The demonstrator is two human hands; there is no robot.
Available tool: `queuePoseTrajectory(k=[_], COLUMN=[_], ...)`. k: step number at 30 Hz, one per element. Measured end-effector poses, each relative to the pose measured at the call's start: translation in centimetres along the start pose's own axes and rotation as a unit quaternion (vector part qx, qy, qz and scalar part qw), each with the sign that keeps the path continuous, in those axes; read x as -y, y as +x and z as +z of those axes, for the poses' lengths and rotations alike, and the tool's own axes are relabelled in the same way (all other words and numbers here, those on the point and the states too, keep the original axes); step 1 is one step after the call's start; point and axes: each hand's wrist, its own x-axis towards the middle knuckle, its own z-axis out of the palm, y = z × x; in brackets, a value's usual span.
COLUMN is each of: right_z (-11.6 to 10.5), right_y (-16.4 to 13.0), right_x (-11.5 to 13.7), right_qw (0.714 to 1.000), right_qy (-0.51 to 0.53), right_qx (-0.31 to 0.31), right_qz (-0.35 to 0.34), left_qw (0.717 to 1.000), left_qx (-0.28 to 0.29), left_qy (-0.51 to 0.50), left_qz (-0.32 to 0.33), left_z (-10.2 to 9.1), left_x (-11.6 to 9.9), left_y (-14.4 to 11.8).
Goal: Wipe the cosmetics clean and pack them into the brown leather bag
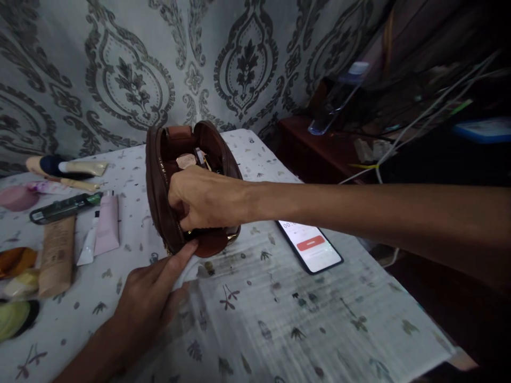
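Observation:
A brown leather pouch (159,175) stands open on the table, with several small cosmetic items showing inside it. My right hand (207,199) reaches across from the right and grips the pouch's front edge near the zipper. My left hand (149,295) rests on the tablecloth just below the pouch, its index finger touching the pouch's lower front edge. What the right fingers pinch is hidden by the hand.
Tubes and cosmetics lie at the left: a pink tube (107,223), a beige tube (57,255), a dark mascara-like stick (64,207). A phone (311,246) with a lit screen lies right of the pouch. A dark wooden shelf (319,149) stands beyond the table's right edge.

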Motion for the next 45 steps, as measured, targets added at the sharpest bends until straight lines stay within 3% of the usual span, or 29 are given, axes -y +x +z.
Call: queuePoseTrajectory(k=[9,15,19,24,27,33,40,45], right_z=[0.4,0.5,0.9,0.8,0.8,1.1,0.8,0.8], right_y=[0.0,-0.3,0.0,0.6,0.2,-0.5,0.0,-0.5], right_x=[-0.1,-0.3,-0.4,-0.2,-0.2,-0.1,0.1,0.3], right_qw=[0.999,1.000,0.999,0.998,0.999,0.999,0.997,0.997], right_qy=[-0.002,-0.005,-0.010,-0.028,-0.024,-0.015,-0.042,-0.066], right_qx=[0.033,0.011,0.024,0.048,0.038,0.032,0.057,0.041], right_qz=[0.022,0.012,0.028,0.031,0.016,0.033,0.012,0.020], left_qw=[1.000,0.999,0.992,0.973,0.980,0.993,0.993,0.988], left_qx=[-0.005,0.001,-0.015,0.038,0.037,-0.022,-0.045,-0.054], left_qy=[0.009,0.032,0.122,0.225,0.192,0.112,0.108,0.130], left_qz=[0.019,0.019,0.016,-0.022,-0.026,-0.009,0.020,0.059], left_z=[0.0,-0.1,-0.1,-0.8,-1.1,-0.5,-0.1,-0.4], left_x=[-0.1,0.0,-0.6,-1.6,-1.7,-1.1,-1.1,-1.1], left_y=[-0.2,0.1,1.0,2.9,3.6,3.4,3.2,2.7])
